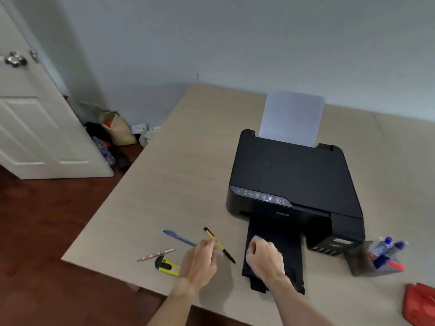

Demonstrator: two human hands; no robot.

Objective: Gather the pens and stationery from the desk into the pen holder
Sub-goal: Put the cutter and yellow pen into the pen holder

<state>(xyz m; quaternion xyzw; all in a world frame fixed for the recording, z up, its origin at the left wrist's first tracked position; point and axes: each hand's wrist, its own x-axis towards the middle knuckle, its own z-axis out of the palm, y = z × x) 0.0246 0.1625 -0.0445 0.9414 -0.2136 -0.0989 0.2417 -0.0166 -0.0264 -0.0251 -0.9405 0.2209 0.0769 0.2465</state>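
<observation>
Head view: low in the frame, the left hand (200, 262) pinches a slim yellow-and-black pen (219, 244) at mid-barrel; the pen runs diagonally, its black tip pointing lower right. The mesh pen holder (367, 263) stands far to the right past the black printer (294, 180), nearer the right hand (264, 257), a loose empty fist over the printer's tray. A blue pen (179, 237), striped pencil (156, 254) and yellow utility knife (167, 265) lie on the matte wood desk (176, 172), at lower left.

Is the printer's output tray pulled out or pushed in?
Pulled out: the output tray extends from the printer front onto the desk, under the right hand.
</observation>
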